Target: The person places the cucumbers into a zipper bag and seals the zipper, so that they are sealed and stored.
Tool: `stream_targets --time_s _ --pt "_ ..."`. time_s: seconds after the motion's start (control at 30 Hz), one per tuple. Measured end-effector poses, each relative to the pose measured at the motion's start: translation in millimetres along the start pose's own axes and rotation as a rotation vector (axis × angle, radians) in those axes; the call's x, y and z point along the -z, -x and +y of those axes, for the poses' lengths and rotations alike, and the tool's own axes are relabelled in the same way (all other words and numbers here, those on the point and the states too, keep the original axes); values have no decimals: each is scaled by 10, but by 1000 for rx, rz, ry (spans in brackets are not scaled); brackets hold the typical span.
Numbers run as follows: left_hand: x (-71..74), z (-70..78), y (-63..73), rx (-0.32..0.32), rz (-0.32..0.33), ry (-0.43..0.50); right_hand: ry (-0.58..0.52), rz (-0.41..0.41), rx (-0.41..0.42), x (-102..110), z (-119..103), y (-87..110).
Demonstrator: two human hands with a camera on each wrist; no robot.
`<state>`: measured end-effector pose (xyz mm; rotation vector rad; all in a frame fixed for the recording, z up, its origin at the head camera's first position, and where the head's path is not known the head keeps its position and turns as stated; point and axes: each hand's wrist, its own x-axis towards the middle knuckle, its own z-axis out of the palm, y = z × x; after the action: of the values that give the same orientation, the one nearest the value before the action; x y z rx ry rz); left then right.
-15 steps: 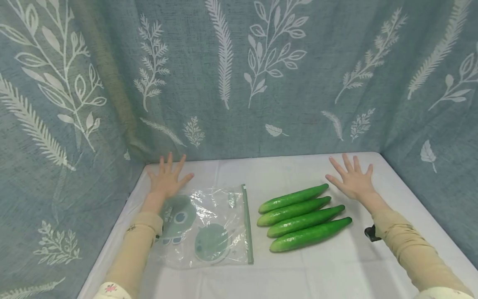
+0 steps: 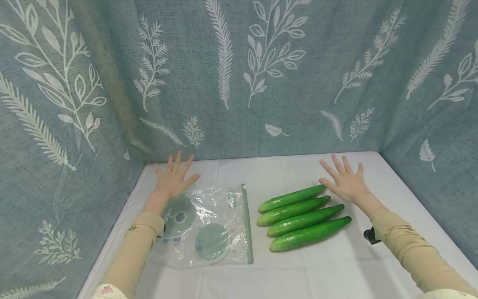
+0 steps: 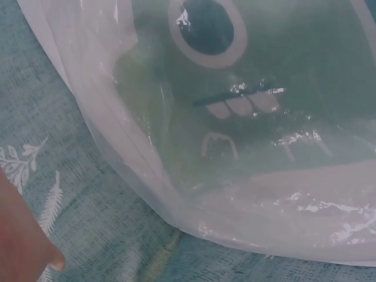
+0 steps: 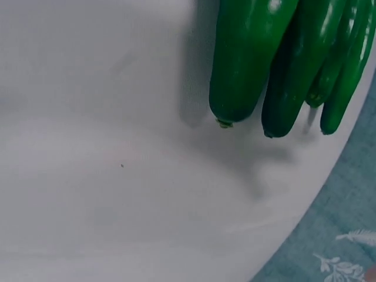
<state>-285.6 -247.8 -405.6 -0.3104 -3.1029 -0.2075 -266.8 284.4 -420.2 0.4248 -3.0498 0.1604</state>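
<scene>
Leafy curtains (image 2: 239,116) back a white table (image 2: 321,274): wide-spread hands (image 2: 347,186), 4 cucumbers (image 2: 305,220), plastic bag (image 2: 212,241) partly behind left sleeve (image 2: 134,245).

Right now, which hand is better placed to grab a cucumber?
Right, probably: the right hand is spread and empty, close to the cucumbers. The left hand is farther off, with the plastic bag between.

1. cucumbers (image 2: 310,233): bright green, fading to yellow-green at one end.
2. plastic bag (image 2: 211,241): clear, printed with muted green cartoon shapes edged in white.
3. zip strip (image 2: 247,224): grey-green.
4. tabletop (image 2: 284,276): plain white.
5. curtain (image 2: 239,128): dusty blue-green, patterned with white leafy sprigs and fronds.
6. sleeves (image 2: 130,249): beige.
7. outer left sleeve (image 2: 115,293): cream, pink flower.
</scene>
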Motion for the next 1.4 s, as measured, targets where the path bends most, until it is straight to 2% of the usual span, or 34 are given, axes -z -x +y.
stream_targets --time_s 0.37,0.93,1.4 --pt "-97 91 -6 -77 21 18 32 27 104 -118 -169 31" --pt "-167 381 43 -205 14 7 21 58 300 -296 -558 146" --pt "-297 572 99 -339 -41 29 -56 12 478 -388 -891 198"
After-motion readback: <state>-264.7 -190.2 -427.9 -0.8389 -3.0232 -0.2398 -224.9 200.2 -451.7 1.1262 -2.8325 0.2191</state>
